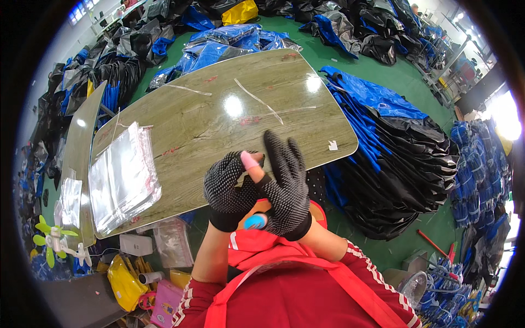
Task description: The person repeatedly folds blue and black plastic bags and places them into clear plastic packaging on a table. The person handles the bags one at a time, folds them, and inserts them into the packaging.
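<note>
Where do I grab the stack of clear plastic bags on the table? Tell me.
Grip the stack of clear bags at its near right corner, coming from the right: it lies flat on the table, and that edge faces the gloved hands.

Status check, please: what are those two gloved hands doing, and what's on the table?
Left hand and right hand gloved, together, holding nothing visible. Bag stack apart, on table left. Nothing between.
</note>
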`<state>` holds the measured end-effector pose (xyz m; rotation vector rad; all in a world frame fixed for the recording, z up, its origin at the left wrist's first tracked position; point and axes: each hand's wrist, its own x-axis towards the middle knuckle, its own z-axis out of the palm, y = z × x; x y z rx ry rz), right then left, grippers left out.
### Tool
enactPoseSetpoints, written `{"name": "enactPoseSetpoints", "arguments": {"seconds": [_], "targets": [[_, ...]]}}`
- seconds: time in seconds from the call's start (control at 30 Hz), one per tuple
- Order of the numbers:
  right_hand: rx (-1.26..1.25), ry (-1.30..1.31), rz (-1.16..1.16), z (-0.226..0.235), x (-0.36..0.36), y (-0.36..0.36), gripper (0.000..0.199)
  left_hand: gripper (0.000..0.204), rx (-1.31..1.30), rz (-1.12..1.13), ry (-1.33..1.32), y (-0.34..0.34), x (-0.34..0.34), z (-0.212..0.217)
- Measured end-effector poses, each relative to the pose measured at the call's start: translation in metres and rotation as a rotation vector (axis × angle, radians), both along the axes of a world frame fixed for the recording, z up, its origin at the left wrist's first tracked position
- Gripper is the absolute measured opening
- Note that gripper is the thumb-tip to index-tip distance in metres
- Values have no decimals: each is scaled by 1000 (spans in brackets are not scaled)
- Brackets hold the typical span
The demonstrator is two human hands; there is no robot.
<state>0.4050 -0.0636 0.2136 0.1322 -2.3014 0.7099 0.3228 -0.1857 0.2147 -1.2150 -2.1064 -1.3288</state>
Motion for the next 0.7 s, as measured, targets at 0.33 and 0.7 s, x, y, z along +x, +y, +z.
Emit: {"name": "enactPoseSetpoints", "arguments": {"seconds": [0.33,0.7], "targets": [[565,38,-252,6,-1,18,77,23,-131,152,36,-15,12,15],[88,-59,-38,-15,-2,15,88,20,-2,99,86,5,-2,1]]}}
